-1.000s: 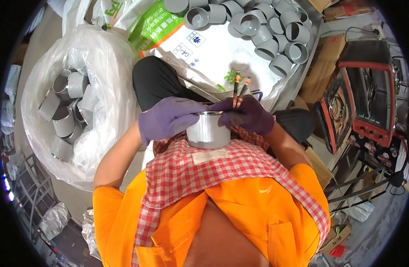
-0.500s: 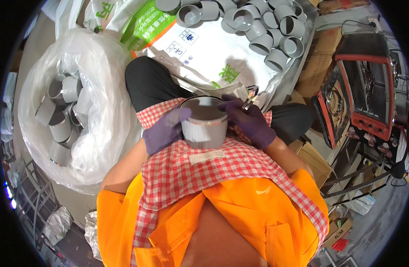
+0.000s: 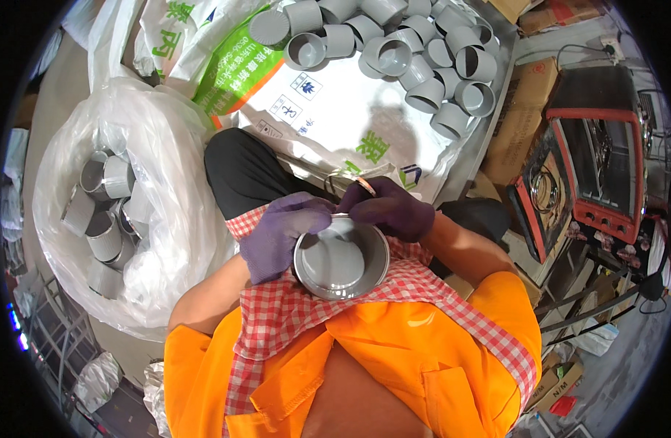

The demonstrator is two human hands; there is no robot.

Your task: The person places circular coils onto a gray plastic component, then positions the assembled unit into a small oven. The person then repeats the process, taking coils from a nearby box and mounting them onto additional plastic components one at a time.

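Observation:
A round grey plastic pipe cap (image 3: 341, 261) is in my lap, its open mouth turned up so that I see inside it. My left hand (image 3: 283, 232), in a purple glove, grips its far-left rim, with the thumb over the edge. At the far rim my right hand (image 3: 391, 209), also gloved in purple, is closed round a slim, shiny tool (image 3: 365, 187) whose end juts out above the fingers. The tool's kind is not plain, and its working end is hidden between the hands. The fingers of both hands nearly meet at the rim.
Several similar grey caps (image 3: 425, 95) lie on a white sack (image 3: 328, 124) at the far side. To the left, a clear plastic bag (image 3: 171, 241) holds more caps. A red-framed oven (image 3: 597, 164) and cardboard boxes (image 3: 522, 117) stand at the right.
The cap has tipped, so its mouth now faces up toward me. My left hand moved to its far-left rim, and my right hand moved left with the tool to the far rim.

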